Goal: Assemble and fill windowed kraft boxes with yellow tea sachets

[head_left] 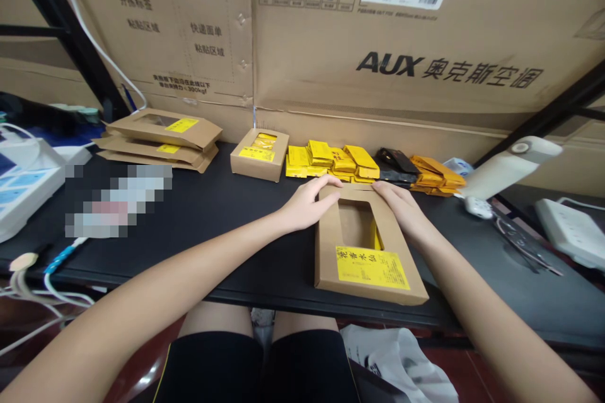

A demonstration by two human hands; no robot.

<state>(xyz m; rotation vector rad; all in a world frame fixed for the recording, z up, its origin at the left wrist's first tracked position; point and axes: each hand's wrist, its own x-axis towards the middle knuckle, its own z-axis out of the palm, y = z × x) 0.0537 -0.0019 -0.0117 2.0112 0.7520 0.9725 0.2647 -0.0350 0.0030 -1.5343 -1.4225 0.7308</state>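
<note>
A brown cardboard box [326, 252] with a cut-out window and a yellow label lies on the black table in front of me; a bit of yellow shows through the window. My left hand [309, 203] grips its far left corner, thumb on top and fingers over the far edge. At the far right corner, my right hand [397, 208] holds the same box, its fingertips at the far edge and partly hidden. Just beyond the box stand several yellow packets [343, 160], with black packets [396, 165] and orange packets [437, 175] to their right.
A smaller windowed box [258, 168] stands back centre. Flat boxes [161, 132] are stacked at the back left, near a power strip [28, 182] and cables. At the right are a white bottle [513, 167], glasses [524, 242] and another power strip [574, 233]. Large cartons [312, 75] stand behind.
</note>
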